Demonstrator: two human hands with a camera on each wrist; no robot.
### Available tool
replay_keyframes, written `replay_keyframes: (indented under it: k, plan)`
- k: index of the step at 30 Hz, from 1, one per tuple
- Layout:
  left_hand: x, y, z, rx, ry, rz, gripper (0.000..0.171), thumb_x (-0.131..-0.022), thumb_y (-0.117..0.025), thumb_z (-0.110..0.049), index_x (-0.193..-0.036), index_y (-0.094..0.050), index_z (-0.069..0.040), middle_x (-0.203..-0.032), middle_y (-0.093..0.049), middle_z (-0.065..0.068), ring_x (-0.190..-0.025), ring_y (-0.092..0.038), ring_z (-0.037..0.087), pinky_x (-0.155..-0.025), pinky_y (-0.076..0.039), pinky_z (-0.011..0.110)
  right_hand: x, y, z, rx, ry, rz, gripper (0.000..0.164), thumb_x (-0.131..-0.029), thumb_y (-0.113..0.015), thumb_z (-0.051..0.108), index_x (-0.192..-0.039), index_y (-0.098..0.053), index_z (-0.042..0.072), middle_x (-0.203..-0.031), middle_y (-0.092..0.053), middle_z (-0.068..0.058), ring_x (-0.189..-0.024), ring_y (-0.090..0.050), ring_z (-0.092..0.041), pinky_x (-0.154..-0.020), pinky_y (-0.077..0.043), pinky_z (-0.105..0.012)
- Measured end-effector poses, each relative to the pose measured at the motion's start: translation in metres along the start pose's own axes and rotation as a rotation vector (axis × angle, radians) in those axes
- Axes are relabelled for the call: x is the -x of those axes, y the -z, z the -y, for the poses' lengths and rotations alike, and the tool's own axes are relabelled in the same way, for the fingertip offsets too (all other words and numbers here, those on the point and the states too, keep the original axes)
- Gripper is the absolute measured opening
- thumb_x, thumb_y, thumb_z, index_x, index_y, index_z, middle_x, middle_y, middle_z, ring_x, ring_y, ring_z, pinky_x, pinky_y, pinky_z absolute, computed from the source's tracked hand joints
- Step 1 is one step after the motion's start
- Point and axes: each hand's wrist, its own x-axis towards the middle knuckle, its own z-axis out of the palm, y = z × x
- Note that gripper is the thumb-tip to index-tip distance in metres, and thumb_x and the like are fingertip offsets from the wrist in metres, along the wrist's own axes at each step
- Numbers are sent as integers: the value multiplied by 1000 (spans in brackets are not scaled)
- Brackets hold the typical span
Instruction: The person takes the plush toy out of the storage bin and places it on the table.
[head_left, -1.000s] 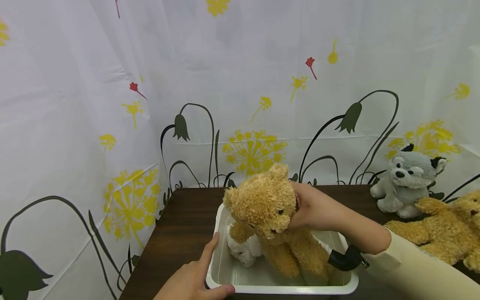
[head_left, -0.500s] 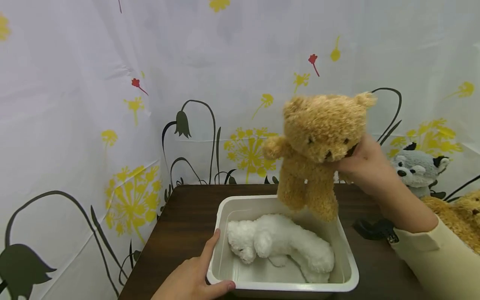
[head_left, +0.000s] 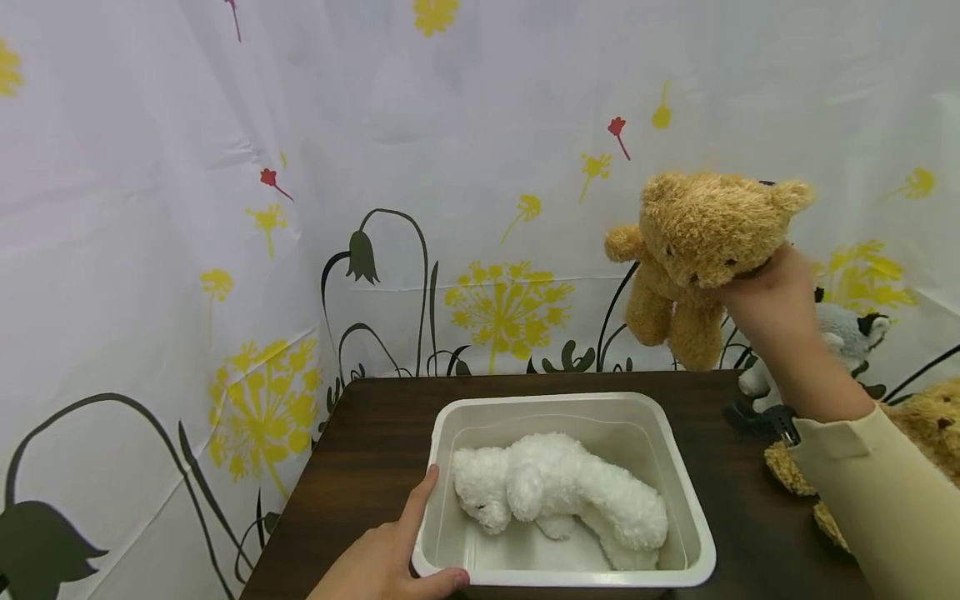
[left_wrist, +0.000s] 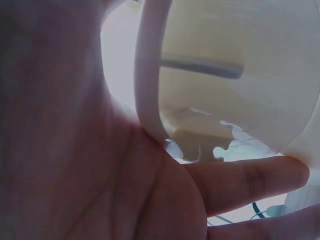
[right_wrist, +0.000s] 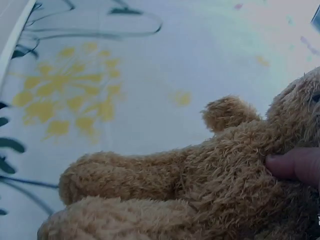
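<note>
My right hand (head_left: 776,296) grips a golden-brown teddy bear (head_left: 708,237) by the neck and side, holding it up in front of the curtain, upper right in the head view. Its legs hang down, and in the right wrist view my thumb (right_wrist: 295,165) presses into the fur beside its head. A white plastic bin (head_left: 558,575) stands on the table with a white plush animal (head_left: 562,492) lying on its side inside. With straight fingers, my left hand (head_left: 386,542) rests against the bin's front left corner, thumb along the front rim and forefinger along the left side.
Behind my right forearm, a grey-and-white plush dog (head_left: 847,329) sits at the table's right, partly hidden. Another golden-brown teddy bear (head_left: 926,425) lies at the far right, partly covered by the sleeve. A flower-print curtain (head_left: 465,167) hangs behind the dark wooden table (head_left: 375,450).
My right hand has lifted the teddy bear out of the bin and carried it up and to the right, uncovering the white plush animal. My left hand has stayed at the bin's corner.
</note>
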Motion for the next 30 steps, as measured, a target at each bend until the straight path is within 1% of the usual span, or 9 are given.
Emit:
replay_keyframes:
  k: [5,9,12,15,17,19,21,24,30]
  plan:
    - [1,-1,2,7,15,21,119,-84,-66,-73,-164,7,-24,-89,-73,-11,-72,-61,-4,-64,-52,31,-9,-7,-46,72,88,10,60,-90,-76,8,-144,-55,23,-136,-62,0,-125,-57,-8,-87,-47,-19]
    - [0,-1,2,8,12,21,119,-84,-66,-73,-164,8,-25,-88,-73,-12,-73,-62,-5,-65,-52,31,-10,-8,-75,231,36,-12,53,-92,-74,20,-142,-56,22,-128,-66,-5,-104,-60,-1,-77,-49,-22]
    - [-2,-1,1,7,6,14,119,-84,-66,-73,-164,8,-25,-87,-72,-13,-73,-62,-5,-66,-52,30,-11,-7,-96,325,4,-11,50,-93,-73,23,-139,-58,15,-119,-69,-11,-90,-60,-2,-70,-50,-27]
    - [-3,-1,0,6,-2,12,119,-84,-66,-72,-164,8,-25,-86,-72,-13,-72,-61,-5,-66,-52,30,-9,-5,-117,389,11,2,30,-92,-70,15,-120,-65,6,-93,-71,-13,-73,-58,-9,-61,-48,-32]
    - [-3,-1,0,4,-7,9,119,-84,-67,-72,-164,7,-25,-86,-72,-13,-72,-61,-5,-66,-52,30,-8,-4,-130,432,20,8,13,-90,-68,9,-102,-65,2,-72,-66,-10,-60,-53,-15,-55,-43,-34]
    - [-3,-1,0,9,-9,13,119,-84,-67,-71,-164,8,-24,-88,-73,-12,-73,-62,-5,-66,-53,31,-6,-2,-140,455,11,21,6,-89,-65,6,-91,-62,1,-61,-59,-4,-55,-48,-18,-53,-39,-35]
    - [-3,-1,0,14,-8,17,118,-85,-67,-70,-164,8,-25,-90,-73,-11,-73,-63,-4,-66,-53,31,-5,-1,-151,468,5,30,7,-87,-65,4,-90,-61,0,-61,-60,-6,-56,-47,-18,-53,-39,-35]
    - [-3,-1,1,27,-8,23,117,-86,-67,-69,-164,8,-25,-92,-74,-9,-74,-63,-4,-66,-53,31,-4,-2,-163,443,-19,38,13,-87,-68,5,-97,-65,-2,-76,-67,-14,-62,-51,-13,-56,-43,-32]
    - [-3,0,2,55,-17,29,116,-87,-68,-66,-164,8,-25,-96,-74,-9,-77,-65,-4,-67,-53,30,-6,-7,-170,354,-119,36,25,-86,-64,-1,-110,-65,-6,-95,-67,-23,-65,-53,-14,-55,-47,-32]
